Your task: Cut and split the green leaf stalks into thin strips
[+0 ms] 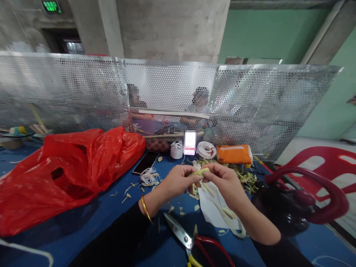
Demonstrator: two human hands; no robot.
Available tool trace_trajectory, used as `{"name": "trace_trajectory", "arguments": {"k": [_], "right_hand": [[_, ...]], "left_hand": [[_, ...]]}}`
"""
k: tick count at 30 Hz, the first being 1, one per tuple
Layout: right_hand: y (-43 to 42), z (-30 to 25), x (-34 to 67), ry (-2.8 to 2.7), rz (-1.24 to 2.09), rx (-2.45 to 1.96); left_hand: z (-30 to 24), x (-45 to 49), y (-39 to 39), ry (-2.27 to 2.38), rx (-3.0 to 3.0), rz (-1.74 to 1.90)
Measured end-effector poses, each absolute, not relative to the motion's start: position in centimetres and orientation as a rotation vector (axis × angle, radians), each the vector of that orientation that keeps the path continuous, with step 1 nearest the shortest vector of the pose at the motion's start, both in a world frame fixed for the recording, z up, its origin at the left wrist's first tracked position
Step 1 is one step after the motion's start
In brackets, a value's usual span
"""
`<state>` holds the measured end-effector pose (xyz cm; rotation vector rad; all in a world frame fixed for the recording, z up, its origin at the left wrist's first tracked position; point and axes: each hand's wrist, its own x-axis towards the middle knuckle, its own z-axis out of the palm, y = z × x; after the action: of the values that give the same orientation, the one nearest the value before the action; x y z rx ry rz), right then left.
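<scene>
Between my two hands is a pale yellow-green strip (199,172), which looks folded or rolled and resembles plant leaf. My left hand (178,180) pinches its left end, a gold bangle on the wrist. At the other end, the thumb and fingers of my right hand (226,181) press on it. Below the hands, scissors (179,229) with red and yellow handles lie with blades pointing away to the left. White paper (207,211) with pale strips on it lies under my right hand. Green plant shreds (247,178) are heaped beyond it.
A red plastic bag (83,167) covers the left side. White string (149,177), a dark phone (146,162), a lit phone (190,142), a ribbon spool (206,150) and an orange packet (234,154) lie ahead. A dark kettle (283,207) stands right. Perforated metal panels (172,89) rise behind.
</scene>
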<state>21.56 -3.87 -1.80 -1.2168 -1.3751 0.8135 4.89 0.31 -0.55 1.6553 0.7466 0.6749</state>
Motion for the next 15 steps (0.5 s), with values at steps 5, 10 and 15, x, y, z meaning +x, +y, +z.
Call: {"name": "trace_trajectory", "arguments": {"k": [5, 10, 15], "right_hand": [[-4.6, -0.6, 21.7, -1.576, 0.428, -1.376], [-9.6, -1.2, 21.3, -2.211, 0.326, -1.481], [-13.4, -9.3, 19.9, -2.616, -0.165, -1.36]], "left_hand": [[0.0, 4.7, 0.4, 0.806, 1.671, 0.756], [1.2, 3.9, 0.5, 0.843, 1.62, 0.847], [1.6, 3.5, 0.5, 0.858, 1.608, 0.844]]}}
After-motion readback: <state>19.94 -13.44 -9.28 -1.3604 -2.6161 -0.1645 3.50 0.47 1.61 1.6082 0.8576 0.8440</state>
